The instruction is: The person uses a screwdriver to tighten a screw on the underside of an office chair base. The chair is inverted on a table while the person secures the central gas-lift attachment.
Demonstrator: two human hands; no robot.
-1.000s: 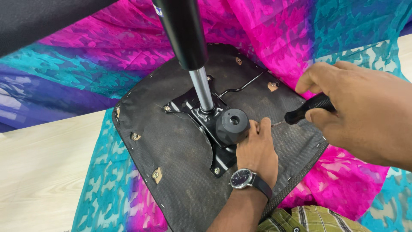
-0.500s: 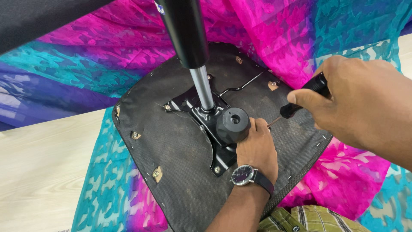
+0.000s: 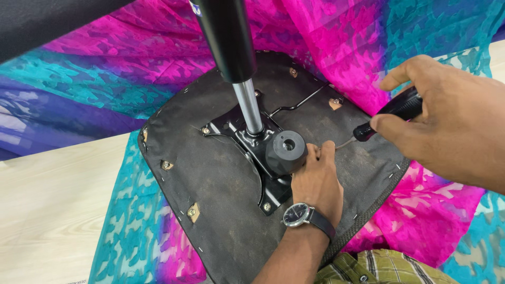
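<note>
Hands: right (image 3: 447,121) fisted on screwdriver (image 3: 386,115), left (image 3: 315,181) (fingers curled) against knob (image 3: 285,152).

Bright cloth (image 3: 368,47) in pink, teal and purple patches spread under and behind the work, bunched at top right. Pale wooden floor (image 3: 47,210) at lower left, cloth edge lying over it. Dark padded surface (image 3: 47,21) across top left corner. Green plaid fabric (image 3: 384,268) at bottom edge.
</note>
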